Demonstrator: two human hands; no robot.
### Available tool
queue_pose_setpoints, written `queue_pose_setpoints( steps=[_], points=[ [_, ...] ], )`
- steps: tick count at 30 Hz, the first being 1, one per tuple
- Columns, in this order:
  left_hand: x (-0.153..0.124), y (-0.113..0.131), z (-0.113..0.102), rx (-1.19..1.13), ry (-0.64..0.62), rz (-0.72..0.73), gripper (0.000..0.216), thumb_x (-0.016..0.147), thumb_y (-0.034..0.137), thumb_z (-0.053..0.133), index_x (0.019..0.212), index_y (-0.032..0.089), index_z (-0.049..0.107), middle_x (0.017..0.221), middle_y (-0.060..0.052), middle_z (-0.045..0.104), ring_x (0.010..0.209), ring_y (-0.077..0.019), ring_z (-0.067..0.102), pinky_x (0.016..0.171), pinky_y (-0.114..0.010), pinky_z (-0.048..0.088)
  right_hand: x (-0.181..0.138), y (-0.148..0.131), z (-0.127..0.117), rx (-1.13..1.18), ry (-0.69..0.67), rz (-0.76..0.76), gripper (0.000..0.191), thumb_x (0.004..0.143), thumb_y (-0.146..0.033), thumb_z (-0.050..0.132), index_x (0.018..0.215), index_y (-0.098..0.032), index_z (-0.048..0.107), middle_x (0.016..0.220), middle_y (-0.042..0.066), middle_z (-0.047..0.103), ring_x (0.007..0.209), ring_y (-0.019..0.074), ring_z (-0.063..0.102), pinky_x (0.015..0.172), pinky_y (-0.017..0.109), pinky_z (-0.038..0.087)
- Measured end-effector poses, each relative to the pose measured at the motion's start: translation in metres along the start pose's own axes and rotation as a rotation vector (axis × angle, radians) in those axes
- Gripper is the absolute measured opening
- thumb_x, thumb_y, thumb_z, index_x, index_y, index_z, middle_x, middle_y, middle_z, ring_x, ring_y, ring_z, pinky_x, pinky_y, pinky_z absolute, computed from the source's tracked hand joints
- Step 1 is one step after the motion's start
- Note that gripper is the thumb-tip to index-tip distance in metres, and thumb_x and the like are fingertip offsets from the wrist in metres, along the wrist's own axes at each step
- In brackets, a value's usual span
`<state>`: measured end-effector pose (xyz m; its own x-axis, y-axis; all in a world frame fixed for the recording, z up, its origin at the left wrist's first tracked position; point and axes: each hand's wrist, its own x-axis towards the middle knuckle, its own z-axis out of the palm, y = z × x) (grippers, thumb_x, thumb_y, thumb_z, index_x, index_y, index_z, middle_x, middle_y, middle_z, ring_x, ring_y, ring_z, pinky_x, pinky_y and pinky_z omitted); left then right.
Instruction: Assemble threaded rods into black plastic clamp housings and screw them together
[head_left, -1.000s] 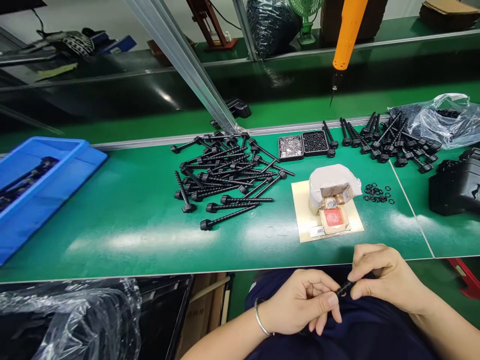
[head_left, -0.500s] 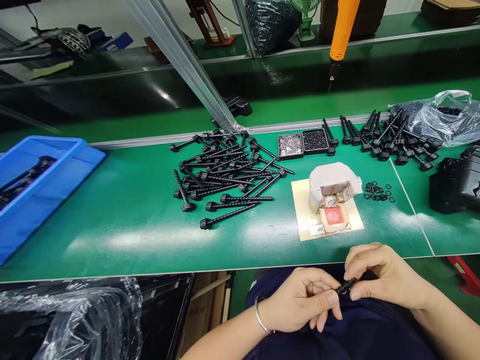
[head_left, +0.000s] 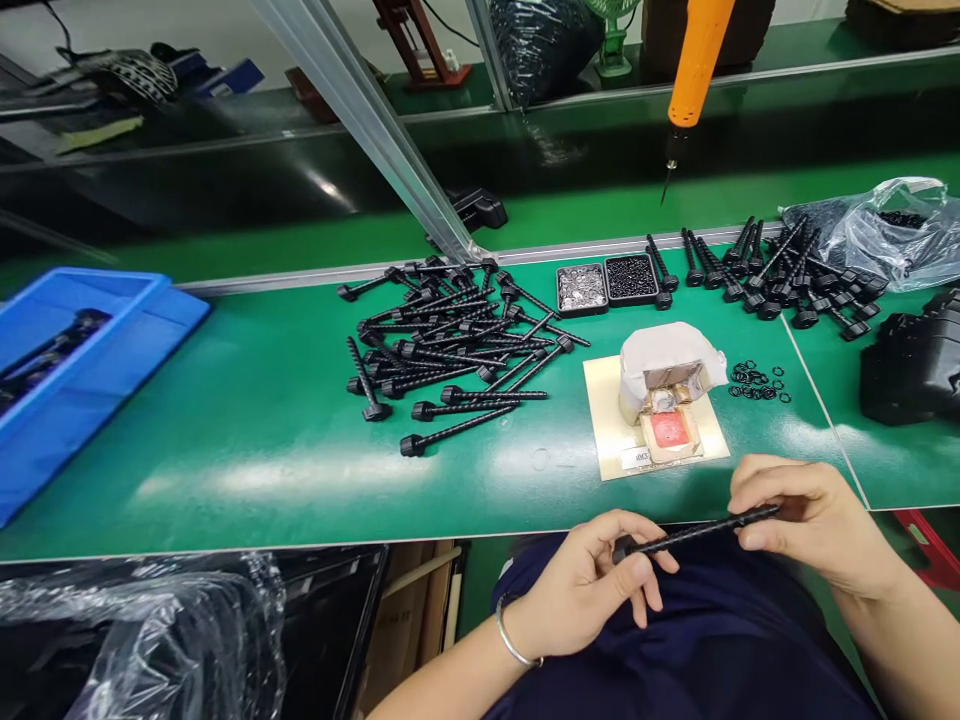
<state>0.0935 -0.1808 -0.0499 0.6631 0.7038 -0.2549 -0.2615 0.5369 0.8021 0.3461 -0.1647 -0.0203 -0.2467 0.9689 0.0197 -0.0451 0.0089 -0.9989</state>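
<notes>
Both hands hold one long black screw-like rod [head_left: 694,532] level in front of my lap, just below the green table's near edge [head_left: 300,535]. My left hand [head_left: 592,585] pinches its knobbed head end. My right hand [head_left: 814,520] pinches the tip end with closed fingers. A metal bangle sits on my left wrist. Just beyond the hands stands a paper-wrapped block [head_left: 664,385] on a cream card, with a scatter of small black rings [head_left: 756,382] beside it.
A heap of black rods [head_left: 457,345] lies mid-table, another heap [head_left: 772,275] at the right by a plastic bag [head_left: 885,235]. Two small trays [head_left: 606,286] of tiny parts sit behind the block. A blue bin [head_left: 82,360] stands left. An orange screwdriver [head_left: 694,70] hangs overhead. Black housings [head_left: 915,365] lie far right.
My hands have drawn apart, and the rod now shows at full length between them. The right hand has moved right and slightly up; the left hand has shifted its pinch to the head end.
</notes>
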Motion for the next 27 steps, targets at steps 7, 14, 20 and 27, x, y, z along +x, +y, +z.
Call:
queue_pose_setpoints(
  steps=[7,14,20,27],
  points=[
    [0.003,-0.005,0.006,-0.087,-0.109,0.07,0.03,0.094,0.04,0.067,0.104,0.018,0.05,0.102,-0.008,0.074,0.079,-0.011,0.075,0.059,-0.013,0.056,-0.001,-0.001,0.017,-0.031,-0.039,-0.003,0.017,0.072,-0.03,0.091,0.084,-0.023,0.082,0.072,0.004,0.068,0.061,0.0116,0.063,0.058,0.018,0.054],
    [0.006,-0.005,0.005,-0.104,-0.112,0.053,0.035,0.092,0.043,0.069,0.1,0.018,0.047,0.094,-0.007,0.076,0.069,-0.0118,0.074,0.054,-0.015,0.053,-0.002,0.001,0.025,-0.042,-0.082,-0.054,0.011,0.08,-0.024,0.084,0.091,-0.023,0.081,0.079,0.004,0.069,0.067,0.0108,0.065,0.061,0.017,0.055],
    [0.007,-0.002,0.009,-0.049,-0.05,0.082,0.035,0.092,0.042,0.07,0.103,0.019,0.047,0.084,-0.004,0.074,0.062,-0.0091,0.068,0.056,-0.016,0.05,-0.003,0.007,0.039,-0.064,-0.065,-0.069,0.012,0.081,-0.024,0.083,0.093,-0.022,0.081,0.08,0.005,0.071,0.067,0.0122,0.067,0.062,0.02,0.057],
    [0.009,0.001,0.008,-0.01,0.28,0.127,0.04,0.075,0.044,0.086,0.081,0.013,0.062,0.076,-0.001,0.07,0.058,-0.009,0.069,0.06,-0.018,0.056,-0.004,0.002,0.039,-0.16,-0.029,-0.218,0.02,0.083,-0.01,0.078,0.098,-0.023,0.077,0.085,0.001,0.072,0.072,0.0106,0.068,0.067,0.016,0.058]
  ],
)
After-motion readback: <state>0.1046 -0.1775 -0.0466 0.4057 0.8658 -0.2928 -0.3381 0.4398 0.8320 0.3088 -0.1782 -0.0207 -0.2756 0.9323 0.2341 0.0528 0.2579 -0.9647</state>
